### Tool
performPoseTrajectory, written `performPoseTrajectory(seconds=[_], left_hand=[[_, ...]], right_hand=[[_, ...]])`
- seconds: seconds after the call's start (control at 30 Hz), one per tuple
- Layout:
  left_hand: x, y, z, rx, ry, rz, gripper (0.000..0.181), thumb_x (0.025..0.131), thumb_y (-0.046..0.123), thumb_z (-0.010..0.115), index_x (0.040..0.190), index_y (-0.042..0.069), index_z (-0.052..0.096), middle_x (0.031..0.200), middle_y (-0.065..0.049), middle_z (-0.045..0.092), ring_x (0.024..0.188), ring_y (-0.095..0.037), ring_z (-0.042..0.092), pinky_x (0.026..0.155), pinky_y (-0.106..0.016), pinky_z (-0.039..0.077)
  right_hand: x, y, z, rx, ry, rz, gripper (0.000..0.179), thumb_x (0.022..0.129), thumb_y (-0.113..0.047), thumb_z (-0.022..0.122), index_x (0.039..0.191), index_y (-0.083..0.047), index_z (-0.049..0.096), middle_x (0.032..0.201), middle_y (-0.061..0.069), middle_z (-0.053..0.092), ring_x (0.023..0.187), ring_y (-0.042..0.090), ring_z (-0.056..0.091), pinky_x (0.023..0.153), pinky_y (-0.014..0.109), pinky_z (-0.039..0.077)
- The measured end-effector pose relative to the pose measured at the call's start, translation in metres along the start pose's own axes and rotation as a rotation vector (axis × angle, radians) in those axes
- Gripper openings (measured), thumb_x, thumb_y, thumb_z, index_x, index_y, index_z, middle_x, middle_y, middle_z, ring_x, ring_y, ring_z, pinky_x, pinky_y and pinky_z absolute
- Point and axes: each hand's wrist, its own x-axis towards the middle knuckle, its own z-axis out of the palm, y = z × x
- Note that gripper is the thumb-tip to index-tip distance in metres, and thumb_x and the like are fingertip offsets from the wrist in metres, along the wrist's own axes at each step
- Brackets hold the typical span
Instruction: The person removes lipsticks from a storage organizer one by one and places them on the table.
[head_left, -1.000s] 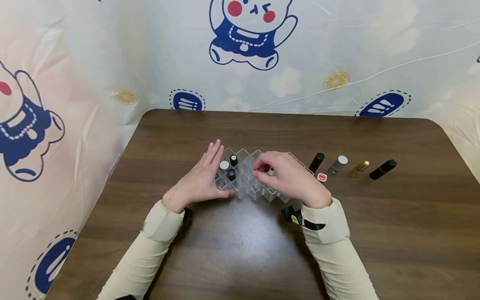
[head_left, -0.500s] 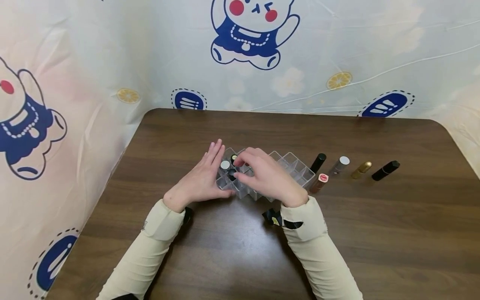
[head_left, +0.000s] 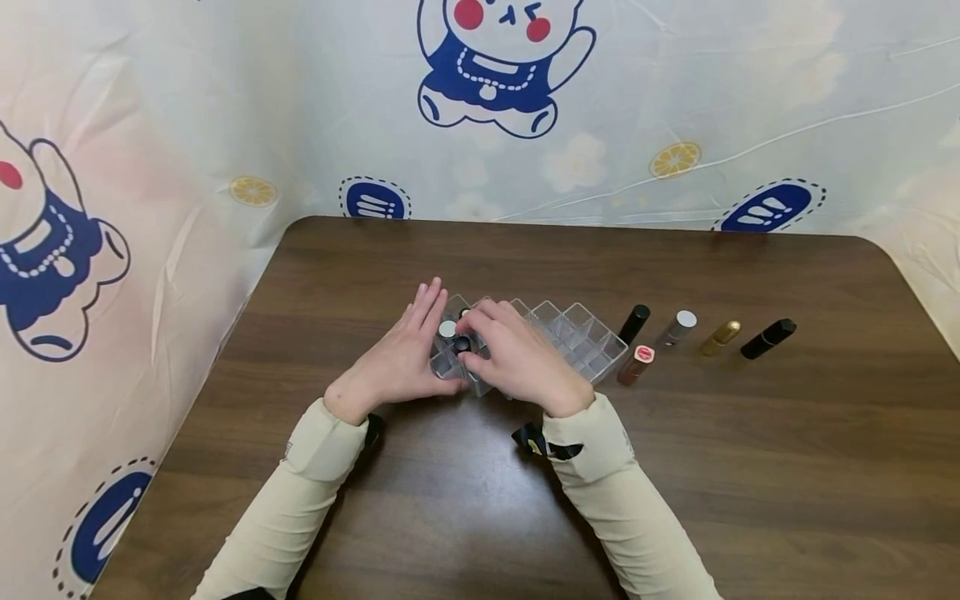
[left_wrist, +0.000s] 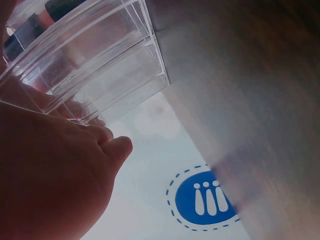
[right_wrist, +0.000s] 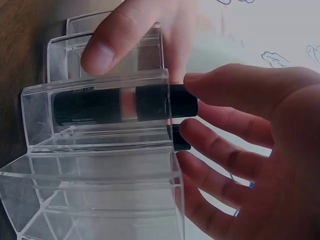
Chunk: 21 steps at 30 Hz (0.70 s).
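Note:
A transparent zigzag organizer (head_left: pixel 576 332) with diamond-shaped compartments stands on the table. My left hand (head_left: pixel 397 354) rests against its left end, fingers straight along the far side and thumb (right_wrist: pixel 102 55) on the near wall. My right hand (head_left: pixel 521 358) reaches over the left compartments and pinches the top of a black lipstick tube (right_wrist: pixel 95 107) between thumb and index finger. The tube stands inside its compartment, a pinkish band showing mid-length. Beside it is a white-topped tube (head_left: pixel 447 329). Another dark tube (right_wrist: pixel 181 137) sits behind, mostly hidden by my right fingers.
Right of the organizer stand a black tube (head_left: pixel 634 323), a brown tube with a pink-and-red top (head_left: pixel 636 365), a silver-capped tube (head_left: pixel 677 328), a gold tube (head_left: pixel 721 337) and another black tube (head_left: pixel 768 338). A patterned curtain (head_left: pixel 300 108) hangs behind the table (head_left: pixel 480 500).
My right hand has moved left along the organizer, from its middle to the black lipstick tube, and now pinches its top. My left hand has stayed at the left end.

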Motion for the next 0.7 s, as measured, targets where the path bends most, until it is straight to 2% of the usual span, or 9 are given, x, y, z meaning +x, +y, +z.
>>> performPoseTrajectory(seconds=[0.43, 0.7], left_hand=[[0.0003, -0.0003, 0.001, 0.013, 0.002, -0.004, 0.12, 0.073, 0.056, 0.074, 0.155, 0.002, 0.004, 0.163, -0.007, -0.012, 0.151, -0.032, -0.004, 0.121, -0.05, 0.015], [0.0007, -0.0012, 0.0016, 0.014, 0.015, 0.005, 0.121, 0.072, 0.056, 0.075, 0.155, 0.001, 0.005, 0.163, -0.009, -0.01, 0.151, -0.033, -0.003, 0.121, -0.05, 0.015]], right_hand=[[0.0009, 0.0001, 0.0049, -0.026, -0.013, 0.003, 0.023, 0.088, -0.017, 0.068, 0.11, -0.011, 0.065, 0.11, 0.003, 0.062, 0.104, 0.022, 0.054, 0.089, 0.036, 0.049], [0.001, 0.001, 0.0071, -0.038, 0.004, -0.016, 0.022, 0.087, -0.016, 0.067, 0.109, -0.011, 0.065, 0.107, 0.003, 0.062, 0.1, 0.021, 0.055, 0.087, 0.035, 0.049]])
